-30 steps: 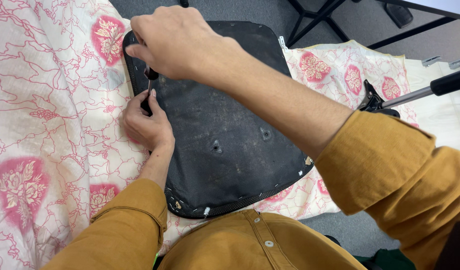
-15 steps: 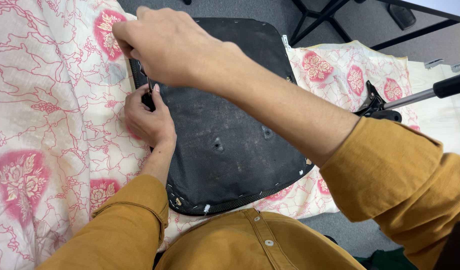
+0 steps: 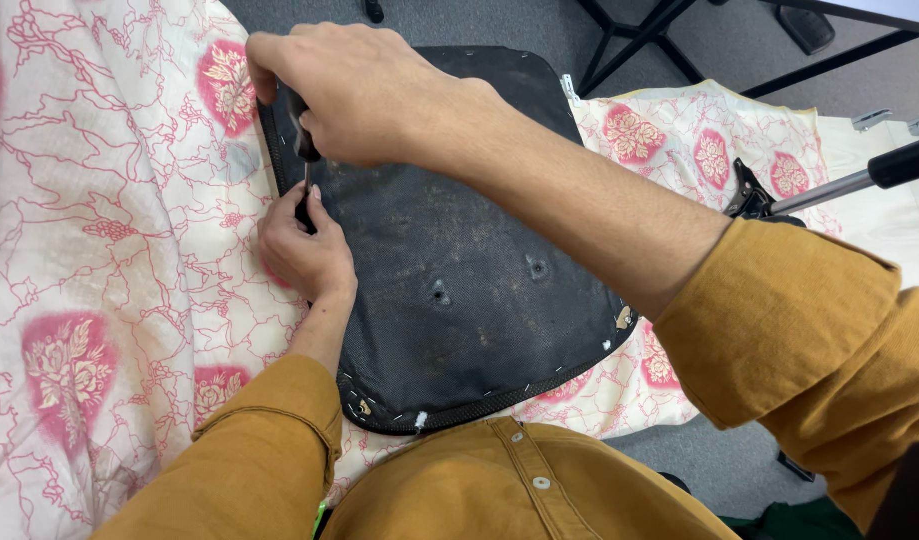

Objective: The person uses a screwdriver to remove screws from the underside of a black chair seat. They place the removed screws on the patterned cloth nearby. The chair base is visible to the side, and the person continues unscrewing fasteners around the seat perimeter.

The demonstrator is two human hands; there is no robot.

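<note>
A black seat panel (image 3: 480, 250) lies upside down on a cream cloth with pink flowers (image 3: 100, 250). My right hand (image 3: 365, 95) reaches across it and grips the dark handle of a thin tool, likely a screwdriver (image 3: 305, 150), its metal shaft pointing down at the panel's left edge. My left hand (image 3: 305, 250) rests on that edge, fingertips pinched around the tool's tip. Staples dot the panel's lower rim.
A black metal frame with a silver rod (image 3: 830, 185) sits at the right. Dark chair legs (image 3: 650, 40) stand on grey carpet at the top. A pale board (image 3: 895, 225) lies at the far right. My mustard shirt fills the bottom.
The view has shifted slightly. My right hand has moved a little up the panel's left edge with the tool, and my left hand has followed it.
</note>
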